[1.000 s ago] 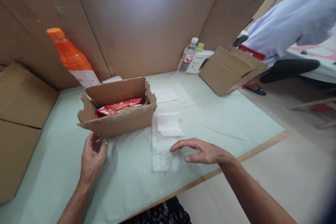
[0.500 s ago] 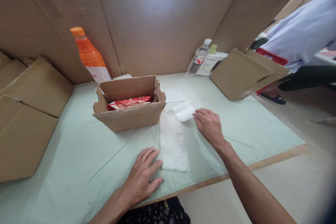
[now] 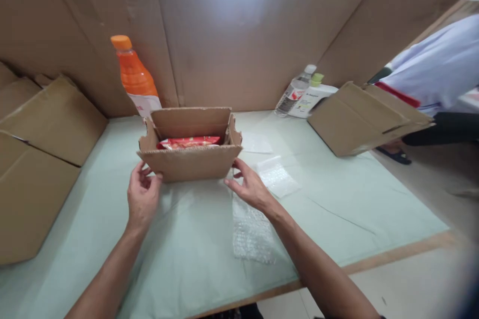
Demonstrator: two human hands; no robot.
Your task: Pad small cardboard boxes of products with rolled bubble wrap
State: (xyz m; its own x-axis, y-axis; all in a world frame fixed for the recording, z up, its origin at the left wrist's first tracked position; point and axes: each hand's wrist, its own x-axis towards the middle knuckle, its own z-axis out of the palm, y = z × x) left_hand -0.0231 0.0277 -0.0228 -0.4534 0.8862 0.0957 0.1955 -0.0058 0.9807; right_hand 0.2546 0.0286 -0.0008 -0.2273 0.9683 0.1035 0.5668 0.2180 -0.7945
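Observation:
An open small cardboard box (image 3: 189, 162) stands on the pale green table (image 3: 337, 199) with a red snack packet (image 3: 189, 142) inside. My left hand (image 3: 142, 194) is at the box's lower left corner, fingers curled against it. My right hand (image 3: 249, 187) touches the box's lower right corner with fingers apart. A strip of bubble wrap (image 3: 252, 232) lies on the table under my right wrist. A smaller clear bubble-wrap piece (image 3: 279, 177) lies just right of my right hand.
An orange drink bottle (image 3: 134, 75) stands behind the box. A water bottle (image 3: 294, 94) and a white lotion bottle (image 3: 310, 97) stand at the back right beside another cardboard box (image 3: 355, 119). Flat cardboard (image 3: 41, 159) lies at left. A person in a pale shirt (image 3: 441, 70) sits at right.
Both hands left the bubble wrap and moved up to the box's front corners. The small piece that my right hand held now lies flat on the table.

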